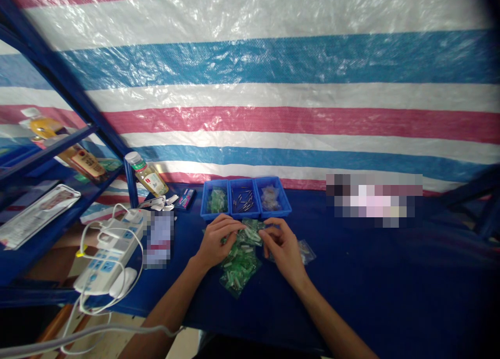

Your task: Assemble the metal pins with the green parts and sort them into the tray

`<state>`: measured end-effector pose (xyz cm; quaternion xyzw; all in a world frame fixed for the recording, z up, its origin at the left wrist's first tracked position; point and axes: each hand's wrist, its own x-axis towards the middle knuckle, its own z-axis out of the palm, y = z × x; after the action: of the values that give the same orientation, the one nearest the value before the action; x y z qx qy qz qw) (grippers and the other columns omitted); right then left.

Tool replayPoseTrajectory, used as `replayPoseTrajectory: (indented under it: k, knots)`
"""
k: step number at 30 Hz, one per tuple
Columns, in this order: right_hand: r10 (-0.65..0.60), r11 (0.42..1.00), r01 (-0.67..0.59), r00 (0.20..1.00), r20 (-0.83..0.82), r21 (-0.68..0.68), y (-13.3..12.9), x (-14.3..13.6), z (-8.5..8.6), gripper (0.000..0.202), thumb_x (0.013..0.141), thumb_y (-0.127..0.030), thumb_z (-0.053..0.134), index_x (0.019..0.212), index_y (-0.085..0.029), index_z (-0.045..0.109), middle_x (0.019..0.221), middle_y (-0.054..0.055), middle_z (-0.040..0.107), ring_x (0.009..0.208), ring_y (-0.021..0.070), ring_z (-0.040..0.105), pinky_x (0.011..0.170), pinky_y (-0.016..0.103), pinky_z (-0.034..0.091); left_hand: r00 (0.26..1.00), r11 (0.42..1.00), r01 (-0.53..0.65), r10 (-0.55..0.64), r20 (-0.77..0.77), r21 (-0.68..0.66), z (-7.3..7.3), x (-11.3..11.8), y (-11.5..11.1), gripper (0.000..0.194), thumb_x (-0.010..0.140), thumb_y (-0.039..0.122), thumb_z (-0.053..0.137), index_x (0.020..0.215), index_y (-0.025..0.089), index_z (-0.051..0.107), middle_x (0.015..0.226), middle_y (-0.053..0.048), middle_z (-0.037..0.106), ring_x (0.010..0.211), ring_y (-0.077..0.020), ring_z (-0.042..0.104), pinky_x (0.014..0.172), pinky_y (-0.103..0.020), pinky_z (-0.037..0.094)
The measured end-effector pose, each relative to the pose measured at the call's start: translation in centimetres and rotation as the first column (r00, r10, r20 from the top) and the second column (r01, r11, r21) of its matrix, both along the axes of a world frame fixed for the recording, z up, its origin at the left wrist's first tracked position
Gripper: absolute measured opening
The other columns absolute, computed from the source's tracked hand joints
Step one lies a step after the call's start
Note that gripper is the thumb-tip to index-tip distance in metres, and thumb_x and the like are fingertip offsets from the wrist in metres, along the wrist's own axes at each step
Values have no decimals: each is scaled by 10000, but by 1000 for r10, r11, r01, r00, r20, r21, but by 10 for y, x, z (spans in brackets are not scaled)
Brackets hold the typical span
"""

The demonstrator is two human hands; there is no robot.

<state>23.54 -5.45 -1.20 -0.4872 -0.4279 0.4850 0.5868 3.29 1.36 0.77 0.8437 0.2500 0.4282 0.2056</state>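
Observation:
Between my hands is a small clear plastic bag [251,234] with green and whitish pieces in it. My left hand [219,240] pinches its left edge, and my right hand [284,248] has thumb and fingers closed at its right edge. Just below lies a pile of similar green packets [240,268], partly under the held bag. Beyond my hands stand three joined blue bins. Green packets fill the left bin [203,208], thin dark metal pieces lie in the middle bin [245,214], and the right bin [288,208] holds small clear packets.
Another clear packet [307,251] lies right of my right hand on the blue table [371,296]. At left are a white power strip [113,257] with looped cables, a capped bottle [146,175] and a small dark box [185,198]. A blue metal frame [78,88] rises there; striped sheeting [273,62] hangs behind.

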Motion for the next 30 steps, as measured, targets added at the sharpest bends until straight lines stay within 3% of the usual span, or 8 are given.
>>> replayPoseTrajectory:
  k: [6, 10, 14, 18, 21, 24, 26, 30]
  knots:
    - [-21, 999, 20, 998, 52, 26, -1, 1, 4, 238, 931, -436, 654, 993, -210, 610, 638, -42, 608, 464, 112, 540, 473, 239, 371, 1000, 1000, -8, 8, -9, 13, -1, 1, 1, 250, 921, 110, 661, 1132, 213, 747, 999, -72, 752, 964, -197, 636, 869, -373, 556]
    - [-15, 1000, 14, 993, 121, 13, -1, 4, 3, 290, 977, -431, 565, 1107, -183, 642, 577, -24, 626, 472, 123, 512, 481, 242, 330, 1000, 1000, -13, 13, -6, 27, 0, 1, 2, 212, 916, 125, 682, 1095, 211, 755, 955, -67, 740, 929, -190, 632, 838, -357, 550]
    - [6, 1000, -6, 993, 121, 0, 0, 4, 1, 299, 933, -422, 633, 1115, -186, 651, 649, -4, 667, 523, 134, 558, 492, 241, 344, 1000, 999, -21, 21, -5, 39, 2, 1, 2, 166, 913, 135, 692, 1043, 212, 761, 933, -64, 724, 896, -183, 631, 817, -355, 539]
    - [-23, 999, 17, 984, 175, 38, 1, 4, 2, 245, 912, -430, 667, 980, -196, 697, 745, 14, 665, 525, 124, 560, 496, 252, 374, 999, 999, -43, 42, 6, 34, 1, 1, 1, 127, 907, 144, 704, 1013, 202, 744, 943, -64, 728, 909, -187, 640, 840, -362, 539]
    - [-44, 997, 31, 983, 180, 73, 2, 4, 0, 246, 903, -442, 678, 927, -198, 700, 915, 55, 694, 549, 124, 585, 494, 264, 393, 994, 995, -96, 97, 51, -22, -3, 1, 0, 88, 898, 167, 721, 983, 184, 712, 904, -53, 715, 760, -143, 617, 687, -281, 533]
    - [-32, 999, 26, 980, 198, 34, 1, 4, -3, 263, 914, -453, 671, 972, -198, 693, 690, 10, 659, 522, 137, 561, 500, 263, 388, 987, 990, -137, 140, 84, -44, -6, 0, 0, 100, 878, 183, 745, 967, 177, 701, 884, -45, 704, 653, -111, 565, 593, -244, 499]
    - [-19, 1000, 18, 979, 203, 7, 0, 3, -5, 268, 922, -452, 664, 999, -196, 680, 577, -23, 607, 508, 139, 547, 507, 258, 389, 991, 992, -121, 122, 63, -23, -6, 0, 0, 104, 890, 165, 724, 991, 187, 724, 891, -53, 719, 736, -139, 605, 628, -255, 519]
    - [-23, 1000, 22, 998, 53, 4, 1, 0, -5, 281, 895, -439, 700, 1040, -225, 592, 774, -8, 682, 505, 114, 567, 489, 245, 402, 997, 998, -65, 65, 33, 13, -5, 0, 2, 240, 926, 102, 643, 1102, 223, 752, 966, -65, 760, 924, -188, 631, 747, -310, 563]
